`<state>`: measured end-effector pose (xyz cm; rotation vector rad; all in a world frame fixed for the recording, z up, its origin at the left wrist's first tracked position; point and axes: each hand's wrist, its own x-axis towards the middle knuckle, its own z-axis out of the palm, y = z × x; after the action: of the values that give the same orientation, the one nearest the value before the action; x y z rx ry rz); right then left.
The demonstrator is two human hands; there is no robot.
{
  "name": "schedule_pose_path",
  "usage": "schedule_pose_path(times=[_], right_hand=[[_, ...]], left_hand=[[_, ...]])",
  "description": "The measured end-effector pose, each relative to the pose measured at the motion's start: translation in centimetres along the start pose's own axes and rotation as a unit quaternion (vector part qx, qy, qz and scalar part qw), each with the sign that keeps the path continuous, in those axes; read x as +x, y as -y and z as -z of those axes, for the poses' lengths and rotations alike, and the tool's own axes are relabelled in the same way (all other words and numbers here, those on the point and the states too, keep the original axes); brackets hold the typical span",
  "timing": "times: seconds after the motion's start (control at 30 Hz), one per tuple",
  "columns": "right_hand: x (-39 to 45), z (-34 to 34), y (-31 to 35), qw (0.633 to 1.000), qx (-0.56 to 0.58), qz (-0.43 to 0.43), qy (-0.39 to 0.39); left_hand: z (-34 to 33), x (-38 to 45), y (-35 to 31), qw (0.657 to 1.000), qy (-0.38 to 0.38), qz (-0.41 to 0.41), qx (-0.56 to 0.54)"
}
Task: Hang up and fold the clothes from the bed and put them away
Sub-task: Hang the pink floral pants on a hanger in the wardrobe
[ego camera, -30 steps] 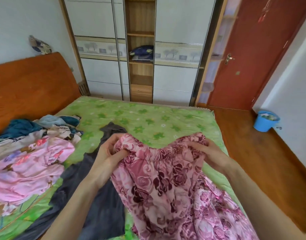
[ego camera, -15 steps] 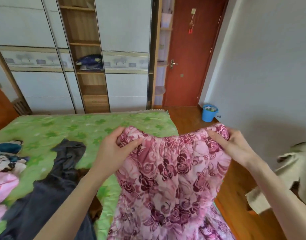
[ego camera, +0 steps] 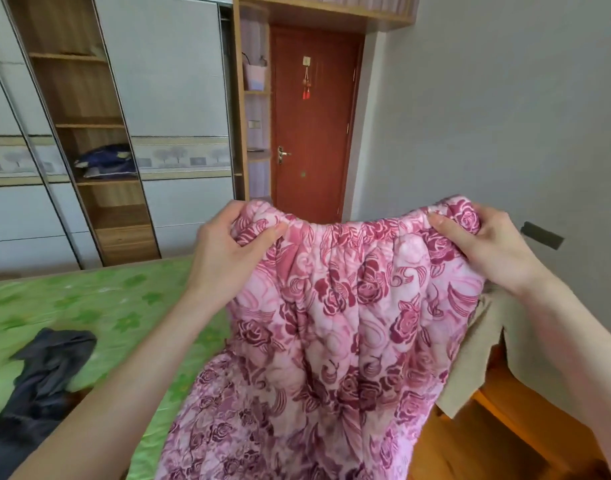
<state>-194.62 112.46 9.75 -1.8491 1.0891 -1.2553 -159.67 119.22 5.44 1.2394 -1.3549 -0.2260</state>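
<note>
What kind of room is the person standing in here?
Most likely a home bedroom. A bed with a green flowered sheet is at the left, a tall wardrobe with sliding panels and open wooden shelves stands behind it, and a red-brown door closes the room.

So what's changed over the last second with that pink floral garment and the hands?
The pink floral garment has been lifted off the green bedsheet and spread wider, now hanging in front of the door. The view has swung right, so the clothes pile has left the frame. Unchanged: left hand and right hand grip the gathered waistband at its two ends, and the dark garment lies on the bed.
</note>
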Motion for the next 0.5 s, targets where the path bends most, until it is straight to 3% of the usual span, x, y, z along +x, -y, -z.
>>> schedule_pose_path(times=[0.23, 0.5], right_hand=[[1.0, 11.7, 1.9, 0.997, 0.009, 0.046, -0.061], [2.7, 23.5, 3.8, 0.986, -0.025, 0.111, -0.119]], left_hand=[[-8.4, 2.9, -8.9, 0.998, -0.031, -0.051, -0.03], [-18.2, 6.0, -17.4, 0.985, -0.118, -0.125, -0.034]])
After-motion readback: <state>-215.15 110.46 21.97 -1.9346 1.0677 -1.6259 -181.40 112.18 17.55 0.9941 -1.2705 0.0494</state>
